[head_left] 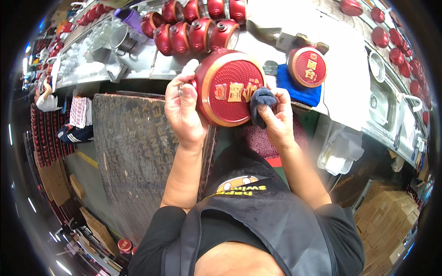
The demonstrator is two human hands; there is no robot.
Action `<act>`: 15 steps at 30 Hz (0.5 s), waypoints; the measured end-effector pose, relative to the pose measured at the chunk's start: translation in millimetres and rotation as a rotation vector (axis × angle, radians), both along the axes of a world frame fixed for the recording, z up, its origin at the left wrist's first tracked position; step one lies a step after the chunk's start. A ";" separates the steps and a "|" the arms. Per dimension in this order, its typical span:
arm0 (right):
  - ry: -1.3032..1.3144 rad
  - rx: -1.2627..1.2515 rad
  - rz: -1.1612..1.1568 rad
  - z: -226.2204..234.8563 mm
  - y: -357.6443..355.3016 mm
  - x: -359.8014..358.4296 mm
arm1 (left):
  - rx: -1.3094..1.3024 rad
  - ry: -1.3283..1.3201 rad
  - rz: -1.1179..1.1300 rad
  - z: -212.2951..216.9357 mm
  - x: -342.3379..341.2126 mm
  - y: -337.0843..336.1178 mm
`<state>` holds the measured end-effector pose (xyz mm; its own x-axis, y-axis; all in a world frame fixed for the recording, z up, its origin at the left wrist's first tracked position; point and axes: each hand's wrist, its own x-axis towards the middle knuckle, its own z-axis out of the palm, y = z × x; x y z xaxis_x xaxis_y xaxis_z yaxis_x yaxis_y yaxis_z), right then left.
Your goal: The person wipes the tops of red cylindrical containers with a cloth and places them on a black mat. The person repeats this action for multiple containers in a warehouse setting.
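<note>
A round red jar [230, 108] with a gold rim, a dotted face and raised gold characters is held up in front of my chest. My left hand [186, 103] is closed on its left side, thumb toward me. In my right hand [278, 115] a bunched dark blue-grey cloth [262, 106] is pinched, pressed against the right edge of the jar's face and covering part of the gold characters. Just beyond my right hand, a second red jar [307, 67] of the same kind rests with its gold-lettered face up, on a bright blue cloth [299, 89] at the table edge.
Several more red jars [198, 34] stand in rows on the white table [258, 55] ahead. To the left are a metal jug [122, 39] and a purple container [131, 18]. A metal sink [382, 110] lies right, with cardboard boxes [386, 221] below. A dark board [133, 152] stands at left; another person [47, 101] is farther off.
</note>
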<state>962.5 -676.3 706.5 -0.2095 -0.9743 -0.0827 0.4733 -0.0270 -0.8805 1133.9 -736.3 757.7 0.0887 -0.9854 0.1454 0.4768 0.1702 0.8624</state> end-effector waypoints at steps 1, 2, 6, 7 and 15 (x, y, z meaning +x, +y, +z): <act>-0.046 0.004 0.030 3.1 1.4 4.7 | -0.021 -0.039 0.004 4.6 5.9 8.0; -0.047 0.010 0.026 5.7 1.6 9.0 | -0.040 -0.074 0.009 8.3 11.6 15.3; -0.108 0.094 0.062 12.9 -4.3 26.1 | -0.082 -0.270 0.119 17.0 31.1 36.6; -0.095 0.109 0.065 12.7 -9.0 31.5 | -0.088 -0.247 0.123 18.5 35.7 41.7; -0.061 0.063 0.280 19.5 17.5 58.3 | 0.017 -0.098 0.265 28.5 70.2 67.7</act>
<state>1020.8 -658.8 726.0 0.0741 -0.9860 -0.1491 0.5064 0.1660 -0.8462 1204.1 -668.5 786.3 0.3302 -0.9319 0.1498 0.3320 0.2633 0.9058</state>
